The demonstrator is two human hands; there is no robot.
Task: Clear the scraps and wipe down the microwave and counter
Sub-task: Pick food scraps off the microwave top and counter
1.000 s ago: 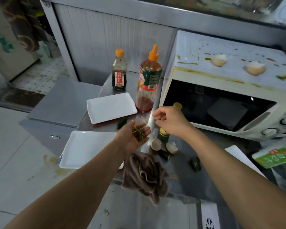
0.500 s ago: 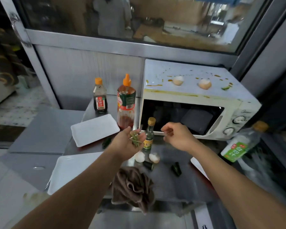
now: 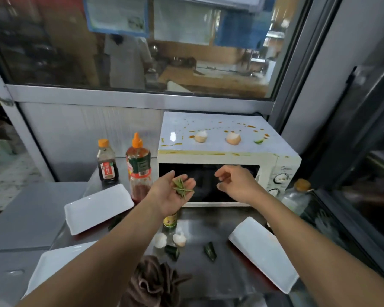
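Raised both hands since a second before, from over the littered counter up to the dark door of the microwave. Carried thin green scraps on the upturned palm of the left hand, fingers loosely spread and only slightly cupped, not clamped on anything. Kept the right hand just beside it at the same height, fingers loosely curled and apart, with nothing visible between them. Left two broken eggshell halves and a green bit on the microwave's white top, among orange and yellowish splashes and streaks. Left more on the steel counter below the hands: two eggshell pieces side by side, a dark green vegetable end just in front of them, another green piece a little to the right. Had a crumpled brown cloth lying at the near edge of the counter, between the forearms. Stood a small yellow-labelled bottle behind the shells, mostly hidden by the left wrist. Flanked the mess with three white rectangular trays, two on the left and one on the right. Lined up a dark sauce bottle and a taller red sauce bottle, both orange-capped, left of the microwave, and a clear bottle at its right corner.
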